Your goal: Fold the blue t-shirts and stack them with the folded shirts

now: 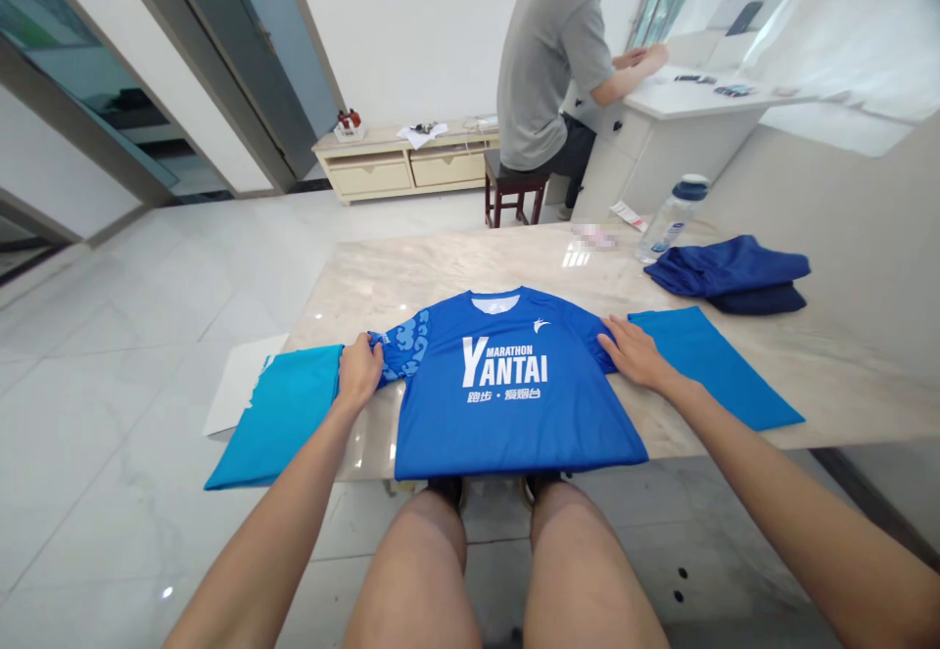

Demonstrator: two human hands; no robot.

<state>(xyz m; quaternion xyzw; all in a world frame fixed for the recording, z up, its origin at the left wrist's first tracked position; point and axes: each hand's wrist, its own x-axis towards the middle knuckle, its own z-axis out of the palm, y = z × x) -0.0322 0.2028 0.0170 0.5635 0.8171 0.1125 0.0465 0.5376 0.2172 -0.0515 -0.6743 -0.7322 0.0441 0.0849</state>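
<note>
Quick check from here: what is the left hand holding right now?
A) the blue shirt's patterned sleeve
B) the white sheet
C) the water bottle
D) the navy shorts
A. The left hand closes on the patterned sleeve of the blue shirt.

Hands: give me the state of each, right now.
Left hand: closed, holding the cloud-patterned sleeve of the blue Yantai T-shirt.
Right hand: open, resting flat on the T-shirt's other sleeve.

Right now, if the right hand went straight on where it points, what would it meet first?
The blue Yantai marathon shirt, already under the right hand, probably at its shoulder; depth is unclear.
</note>
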